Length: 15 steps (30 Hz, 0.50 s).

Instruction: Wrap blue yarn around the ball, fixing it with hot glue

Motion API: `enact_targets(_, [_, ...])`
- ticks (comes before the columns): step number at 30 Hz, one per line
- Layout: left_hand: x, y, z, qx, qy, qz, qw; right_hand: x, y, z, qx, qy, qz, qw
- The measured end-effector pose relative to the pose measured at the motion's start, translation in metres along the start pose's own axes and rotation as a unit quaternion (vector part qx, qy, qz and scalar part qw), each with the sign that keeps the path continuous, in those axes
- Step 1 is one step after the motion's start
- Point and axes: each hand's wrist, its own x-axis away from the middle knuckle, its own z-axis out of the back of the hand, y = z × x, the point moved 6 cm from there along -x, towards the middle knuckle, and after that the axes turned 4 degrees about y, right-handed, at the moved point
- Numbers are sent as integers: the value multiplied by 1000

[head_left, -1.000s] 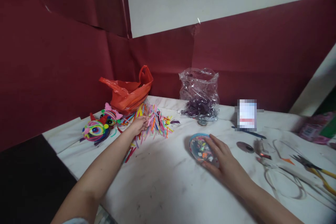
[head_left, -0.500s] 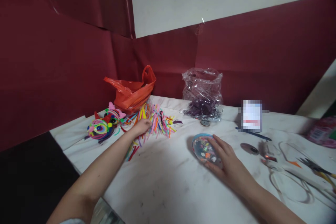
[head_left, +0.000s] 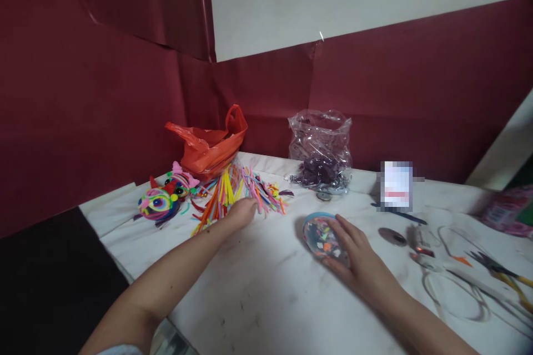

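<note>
My left hand [head_left: 245,214] reaches to the front edge of a loose pile of colourful thin strips [head_left: 226,188]. Its fingers are curled and pressed together among the strip ends; what lies between them is hidden. With my right hand [head_left: 353,249] I grip the side of a clear round tub [head_left: 320,238] with a blue rim. Small bits in many colours show inside the tub, which rests on the white marbled table [head_left: 266,299].
An orange plastic bag [head_left: 212,150] stands behind the strips, beside two colourful fish-like crafts [head_left: 156,205]. Farther back sits a clear bag [head_left: 320,161] of dark purple material. To the right lie a small disc [head_left: 392,236], a glue gun [head_left: 437,266] with its cord, and yellow-handled pliers [head_left: 499,272].
My left hand has shifted right along the pile. Strips near it have moved and spread out, some toward the front. My right hand stays on the tub.
</note>
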Motion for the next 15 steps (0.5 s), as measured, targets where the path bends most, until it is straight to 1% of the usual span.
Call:
enact_targets(1, [-2,-11,8,-9,20,30,999,0,0,0,-1,1,0,1000])
enact_targets(3, [-6,-33,22,-22,40,77,996,0,0,0,-5,1,1,1000])
enact_targets(6, [-10,-59,30,-23,30,122,992,-1,0,0,-9,3,3,1000])
enact_targets(9, [-14,-69,25,-16,3,149,989,-2,-1,1,-13,2,1,1000])
enact_targets(15, [-24,-69,2,-9,-38,195,980,-2,-7,3,-15,6,-7,1000])
